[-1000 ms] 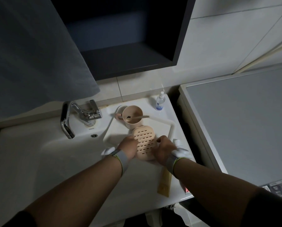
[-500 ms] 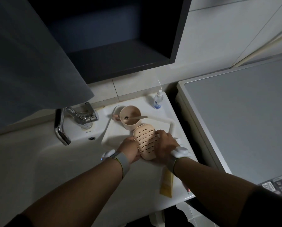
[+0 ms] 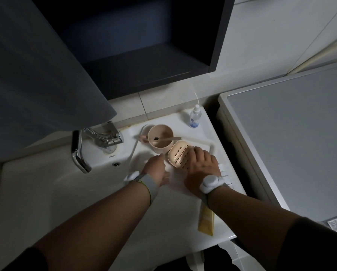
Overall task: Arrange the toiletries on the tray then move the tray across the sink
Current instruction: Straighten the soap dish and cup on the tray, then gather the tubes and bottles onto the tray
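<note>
My right hand (image 3: 200, 168) lies spread over the near end of the pink slotted soap dish (image 3: 178, 154), fingers draped across it; whether the thumb grips underneath I cannot tell. My left hand (image 3: 156, 170) sits just beside the dish with fingers loosely curled, holding nothing I can see. The dish is on the white tray (image 3: 212, 146) at the right of the sink (image 3: 46, 182), close against the pink cup (image 3: 160, 138) with a toothbrush (image 3: 168, 138) lying across its rim.

My worry is the cup: push the dish further and I judge it could tip the cup or flick the toothbrush off. The yellow tube (image 3: 206, 222) lies on the sink's right ledge, off the tray, partly under my right forearm, so a careless pull back could knock it off.

Readable writing: "JOMOO" below the tap (image 3: 97, 141). The label on the spray bottle (image 3: 195, 117) is too small to read
</note>
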`<control>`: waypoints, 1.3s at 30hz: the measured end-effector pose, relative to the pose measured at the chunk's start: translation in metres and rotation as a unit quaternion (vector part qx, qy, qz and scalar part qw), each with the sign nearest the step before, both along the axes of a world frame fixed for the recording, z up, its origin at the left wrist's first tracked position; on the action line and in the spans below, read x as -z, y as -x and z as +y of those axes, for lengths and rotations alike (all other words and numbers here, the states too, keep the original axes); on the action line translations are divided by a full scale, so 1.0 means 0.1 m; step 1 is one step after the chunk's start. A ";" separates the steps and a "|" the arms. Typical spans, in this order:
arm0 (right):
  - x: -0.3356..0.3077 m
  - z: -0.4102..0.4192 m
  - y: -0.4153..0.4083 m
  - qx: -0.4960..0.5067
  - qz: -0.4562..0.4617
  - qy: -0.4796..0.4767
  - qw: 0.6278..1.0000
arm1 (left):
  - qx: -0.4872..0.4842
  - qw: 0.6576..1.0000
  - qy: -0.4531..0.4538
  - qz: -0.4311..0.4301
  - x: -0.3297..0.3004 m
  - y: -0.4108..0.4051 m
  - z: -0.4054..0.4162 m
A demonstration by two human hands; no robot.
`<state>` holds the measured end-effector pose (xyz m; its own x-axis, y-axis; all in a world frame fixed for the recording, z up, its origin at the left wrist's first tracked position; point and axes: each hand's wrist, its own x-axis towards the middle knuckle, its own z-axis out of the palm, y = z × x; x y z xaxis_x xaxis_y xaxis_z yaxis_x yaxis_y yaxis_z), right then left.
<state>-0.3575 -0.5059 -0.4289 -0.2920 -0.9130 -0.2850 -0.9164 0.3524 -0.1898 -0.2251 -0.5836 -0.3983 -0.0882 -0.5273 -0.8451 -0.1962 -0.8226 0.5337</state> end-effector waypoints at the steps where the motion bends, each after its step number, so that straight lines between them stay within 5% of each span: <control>1: 0.00 0.00 0.02 -0.003 0.006 -0.003 1.000 | -0.010 1.000 -0.006 0.010 -0.02 0.00 -0.03; 26: -0.01 -0.30 0.27 -0.056 0.065 -0.019 0.996 | -0.047 0.998 0.005 0.030 -0.12 -0.06 -0.47; 39: -0.22 -0.09 0.21 0.026 0.035 -0.025 0.999 | 0.015 1.000 -0.008 0.024 -0.22 -0.18 -0.28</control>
